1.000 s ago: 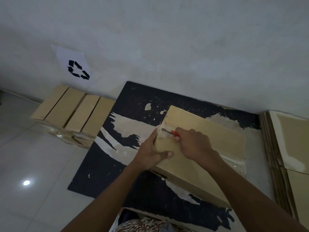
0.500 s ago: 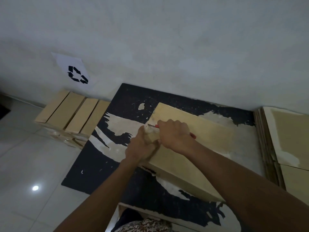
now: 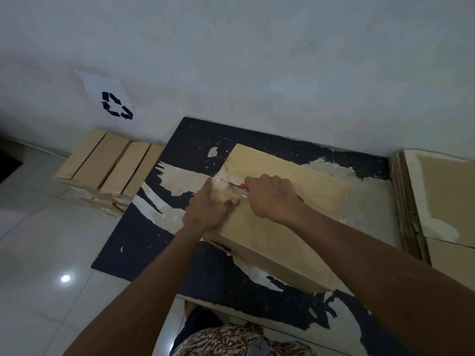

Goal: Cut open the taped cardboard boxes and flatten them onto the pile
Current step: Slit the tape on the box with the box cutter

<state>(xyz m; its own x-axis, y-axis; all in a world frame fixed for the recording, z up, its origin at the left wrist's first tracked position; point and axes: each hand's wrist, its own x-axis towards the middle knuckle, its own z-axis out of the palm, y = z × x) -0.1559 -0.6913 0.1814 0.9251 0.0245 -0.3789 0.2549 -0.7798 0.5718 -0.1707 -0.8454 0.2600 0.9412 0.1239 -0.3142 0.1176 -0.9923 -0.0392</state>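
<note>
A tan cardboard box [image 3: 303, 191] lies on a worn black mat [image 3: 154, 237] on the floor. Clear tape covers its left end. My left hand [image 3: 209, 206] holds that left end, thumb on the top face. My right hand [image 3: 272, 196] grips a red-handled cutter [image 3: 237, 185], its blade laid on the taped seam near the box's left edge. A pile of flattened cardboard [image 3: 437, 201] lies at the right edge of the view.
Several closed cardboard boxes [image 3: 108, 170] stand side by side against the wall at the left, under a paper sheet with a recycling symbol [image 3: 110, 101]. White glossy floor tiles [image 3: 51, 253] lie to the left. The wall is close behind the mat.
The view has shifted slightly. My right hand with the cutter has drawn back a little to the right along the seam; my left hand keeps its hold on the box end.
</note>
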